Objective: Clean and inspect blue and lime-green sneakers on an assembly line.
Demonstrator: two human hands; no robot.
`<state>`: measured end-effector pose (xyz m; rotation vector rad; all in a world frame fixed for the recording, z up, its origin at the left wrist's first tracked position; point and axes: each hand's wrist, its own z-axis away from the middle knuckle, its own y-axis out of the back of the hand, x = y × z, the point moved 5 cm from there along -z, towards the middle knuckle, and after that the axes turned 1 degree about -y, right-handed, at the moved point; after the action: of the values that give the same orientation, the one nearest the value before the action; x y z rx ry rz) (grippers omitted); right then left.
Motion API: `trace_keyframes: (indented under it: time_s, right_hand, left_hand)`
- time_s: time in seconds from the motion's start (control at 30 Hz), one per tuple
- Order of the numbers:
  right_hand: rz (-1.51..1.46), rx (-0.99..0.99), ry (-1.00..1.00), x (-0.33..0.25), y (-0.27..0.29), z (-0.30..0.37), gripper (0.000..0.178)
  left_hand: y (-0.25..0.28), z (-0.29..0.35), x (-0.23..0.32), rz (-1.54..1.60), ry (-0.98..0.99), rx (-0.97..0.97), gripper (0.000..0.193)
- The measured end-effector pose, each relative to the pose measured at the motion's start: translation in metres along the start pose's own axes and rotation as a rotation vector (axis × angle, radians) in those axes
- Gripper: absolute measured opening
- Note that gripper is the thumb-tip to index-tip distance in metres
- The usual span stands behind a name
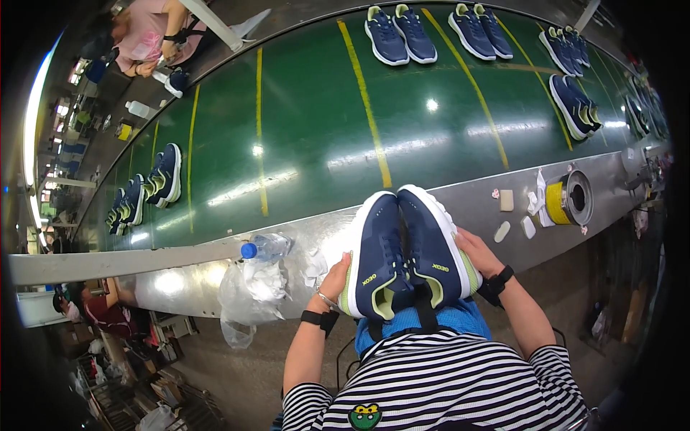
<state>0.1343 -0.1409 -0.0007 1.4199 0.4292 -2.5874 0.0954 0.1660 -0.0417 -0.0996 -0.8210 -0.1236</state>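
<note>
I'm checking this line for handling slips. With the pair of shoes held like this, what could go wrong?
1. The shoes are only pressed together between the left hand and right hand; one might slip out.
2. The bottle and plastic bag lie beside the left hand at the ledge; an elbow might knock them off.

Navy sneakers [406,251] look like matt knit cloth with smooth white rubber soles; the green conveyor belt [309,136] shines glossy beside brushed metal surface [467,201].
</note>
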Motion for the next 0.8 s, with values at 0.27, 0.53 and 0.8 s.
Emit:
trace_keyframes:
  time_s: [0.27,0.53,0.8]
  right_hand:
    - [-0.037,0.004,-0.024,-0.011,-0.001,-0.018,0.043]
    - [-0.183,0.068,-0.037,-0.022,0.004,-0.023,0.044]
    - [-0.477,0.156,-0.085,-0.044,0.002,-0.045,0.045]
  left_hand:
    - [0.007,-0.001,0.038,-0.036,-0.048,0.114,0.062]
    - [0.013,-0.022,0.052,0.032,-0.116,0.148,0.062]
    - [0.022,-0.049,0.062,0.198,-0.096,0.301,0.075]
